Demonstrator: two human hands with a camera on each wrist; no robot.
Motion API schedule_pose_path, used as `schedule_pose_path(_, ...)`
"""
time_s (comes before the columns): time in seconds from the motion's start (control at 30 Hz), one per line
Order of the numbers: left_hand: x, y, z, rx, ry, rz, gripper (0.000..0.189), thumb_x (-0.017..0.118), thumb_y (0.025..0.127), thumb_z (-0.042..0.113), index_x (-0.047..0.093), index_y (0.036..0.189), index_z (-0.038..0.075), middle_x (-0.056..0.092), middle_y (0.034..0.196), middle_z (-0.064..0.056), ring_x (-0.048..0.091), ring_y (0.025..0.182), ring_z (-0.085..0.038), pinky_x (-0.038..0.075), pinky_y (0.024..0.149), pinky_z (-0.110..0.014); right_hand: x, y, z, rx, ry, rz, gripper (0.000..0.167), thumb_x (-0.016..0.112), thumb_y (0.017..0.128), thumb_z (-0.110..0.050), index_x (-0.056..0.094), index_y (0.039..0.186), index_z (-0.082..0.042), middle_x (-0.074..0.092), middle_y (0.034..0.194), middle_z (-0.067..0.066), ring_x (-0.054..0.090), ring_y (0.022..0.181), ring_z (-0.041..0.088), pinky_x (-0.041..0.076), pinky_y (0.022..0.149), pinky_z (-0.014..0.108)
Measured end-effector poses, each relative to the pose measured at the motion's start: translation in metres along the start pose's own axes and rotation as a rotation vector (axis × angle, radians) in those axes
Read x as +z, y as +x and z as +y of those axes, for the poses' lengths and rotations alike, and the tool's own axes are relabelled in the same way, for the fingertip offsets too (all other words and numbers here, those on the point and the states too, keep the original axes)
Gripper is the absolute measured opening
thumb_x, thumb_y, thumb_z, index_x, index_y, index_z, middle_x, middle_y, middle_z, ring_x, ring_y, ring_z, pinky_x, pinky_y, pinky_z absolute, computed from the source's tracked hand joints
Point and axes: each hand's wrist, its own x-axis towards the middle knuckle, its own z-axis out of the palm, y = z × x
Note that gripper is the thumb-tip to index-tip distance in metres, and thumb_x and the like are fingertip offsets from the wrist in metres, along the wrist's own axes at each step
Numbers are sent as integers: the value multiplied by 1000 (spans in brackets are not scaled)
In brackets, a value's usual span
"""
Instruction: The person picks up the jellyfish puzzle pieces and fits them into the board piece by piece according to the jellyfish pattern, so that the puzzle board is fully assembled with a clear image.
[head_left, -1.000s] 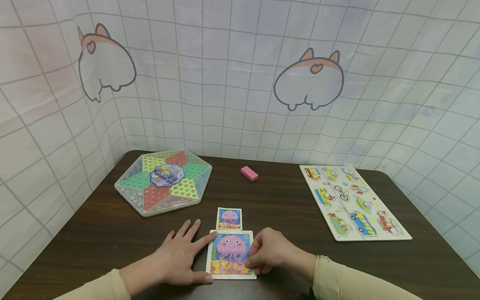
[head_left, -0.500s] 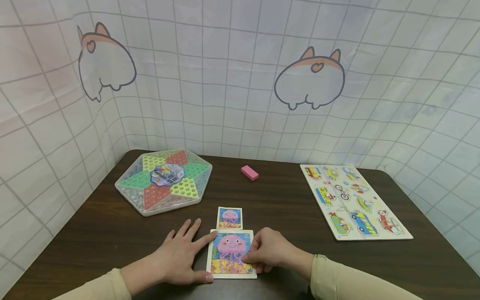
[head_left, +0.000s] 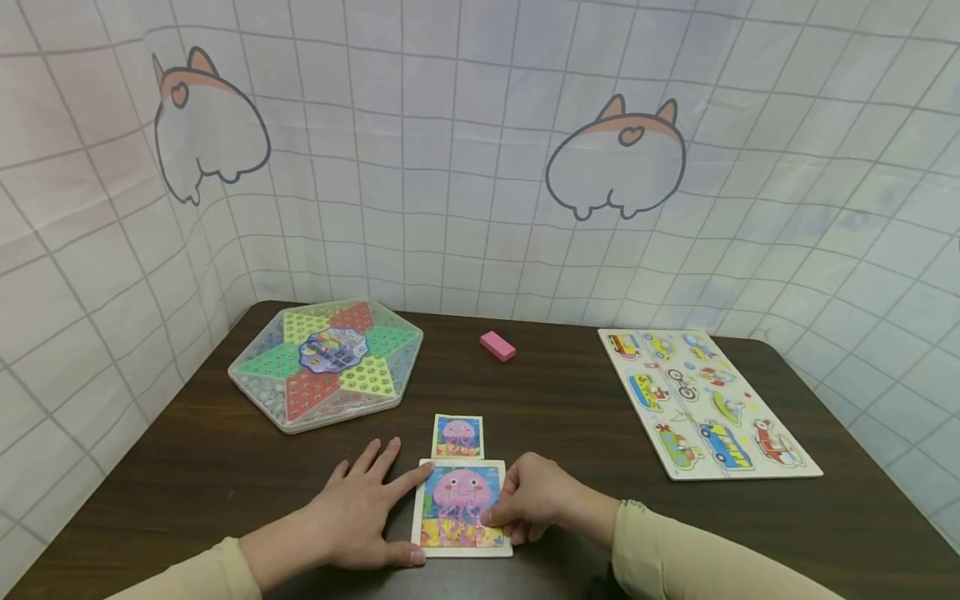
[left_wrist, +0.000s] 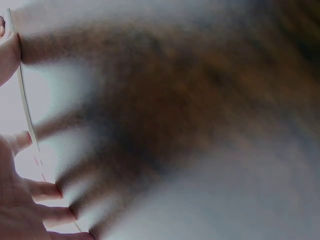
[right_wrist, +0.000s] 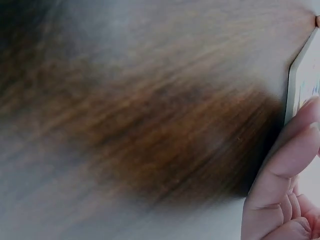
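A square jellyfish jigsaw puzzle in a white frame lies at the front of the dark table. My left hand rests spread beside it, with index fingertip at the upper left corner and thumb tip at the lower left. From the right, my right hand reaches over the frame with curled fingers, its thumb tip on a puzzle piece at the lower right; the fingers partly hide that side. Just beyond the frame sits a small jellyfish picture card. The right wrist view catches curled fingers at the frame's edge.
A hexagonal Chinese checkers set in a clear case lies at the back left. Near the back middle is a pink block. A vehicle peg puzzle board lies on the right. Grid-patterned cloth surrounds the table.
My right thumb has slid slightly up and left over the puzzle, and its lower right piece now sits more evenly in the frame. The left hand has stayed in place.
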Motion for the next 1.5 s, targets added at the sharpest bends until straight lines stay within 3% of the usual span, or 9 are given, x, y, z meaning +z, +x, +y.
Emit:
schedule_pose_path(0.33, 2, -1, 0, -5, -5, -7, 98, 68, 80, 77, 37, 160, 30, 24, 166, -26, 24, 152, -53, 31, 107, -78, -6, 10, -4, 139, 33, -78, 30, 85, 85, -20, 71, 63, -5, 61, 49, -1, 56, 43, 4, 45, 43, 16)
schedule_pose_path(0.53, 4, -2, 0, -6, -5, -15, 98, 68, 80, 77, 36, 160, 30, 24, 166, -26, 24, 152, -53, 31, 106, -78, -7, 5, 3, 42, 81, -118, 27, 79, 90, -17, 72, 69, -2, 63, 53, -2, 60, 46, 4, 52, 48, 19)
schedule_pose_path(0.7, 5, -2, -1, -5, -2, -19, 98, 67, 80, 77, 36, 160, 30, 23, 167, -25, 24, 152, -53, 31, 107, -78, -14, -1, 14, -100, 111, -184, 14, 69, 98, -11, 73, 90, 1, 69, 68, 1, 67, 60, 7, 59, 60, 25)
schedule_pose_path(0.77, 4, -2, 0, -5, -3, -21, 98, 67, 80, 77, 36, 160, 30, 23, 167, -25, 23, 152, -52, 30, 107, -78, -19, -5, 18, -201, 30, -175, 12, 68, 98, -11, 73, 102, 0, 71, 77, 1, 67, 68, 6, 59, 66, 25)
schedule_pose_path(0.83, 3, -2, 1, -2, -3, -20, 98, 67, 80, 77, 35, 160, 31, 22, 167, -25, 22, 153, -52, 30, 108, -78, -23, -11, 22, -338, -120, -138, 18, 68, 99, -13, 72, 113, -4, 73, 91, 1, 66, 78, 5, 57, 71, 25)
schedule_pose_path(1.0, -2, -2, 2, 3, 5, -7, 98, 68, 80, 76, 35, 160, 30, 22, 167, -25, 22, 153, -52, 30, 108, -77, -26, -30, 34, -664, -648, -49, 46, 62, 103, -34, 59, 143, -11, 65, 137, 1, 62, 121, 15, 53, 100, 35)
schedule_pose_path(1.13, -4, -2, 3, -5, 8, -6, 99, 68, 80, 76, 35, 160, 30, 22, 167, -25, 22, 153, -52, 30, 108, -77, -24, -40, 40, -753, -923, -59, 69, 44, 104, -58, 38, 159, -17, 42, 163, -1, 42, 148, 31, 46, 110, 51)
schedule_pose_path(1.23, -4, -3, 3, -3, 6, -7, 99, 68, 80, 76, 35, 160, 30, 22, 167, -25, 22, 153, -52, 30, 108, -78, -22, -43, 43, -756, -982, -72, 74, 35, 103, -65, 31, 163, -21, 32, 168, -2, 33, 154, 36, 43, 111, 55)
schedule_pose_path(1.5, -5, -3, 5, -9, 9, -11, 98, 69, 80, 76, 36, 160, 29, 23, 167, -25, 22, 152, -53, 30, 108, -78, -19, -39, 46, -809, -1020, -75, 75, 33, 103, -67, 28, 163, -22, 31, 169, -3, 31, 154, 36, 43, 111, 55)
